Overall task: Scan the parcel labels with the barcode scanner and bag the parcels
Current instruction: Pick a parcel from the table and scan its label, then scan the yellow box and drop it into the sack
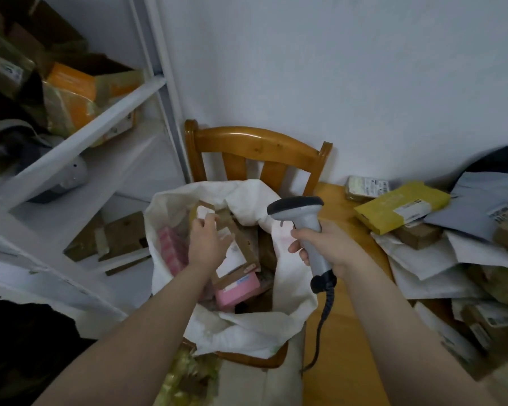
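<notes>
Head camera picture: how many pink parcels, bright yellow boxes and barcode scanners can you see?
Pink parcels: 2, both in the white bag
Bright yellow box: 1
Barcode scanner: 1
Total: 4

home room used as parcel depot: white shelving [79,148] stacked with parcels [79,92], wooden chair [258,145].
</notes>
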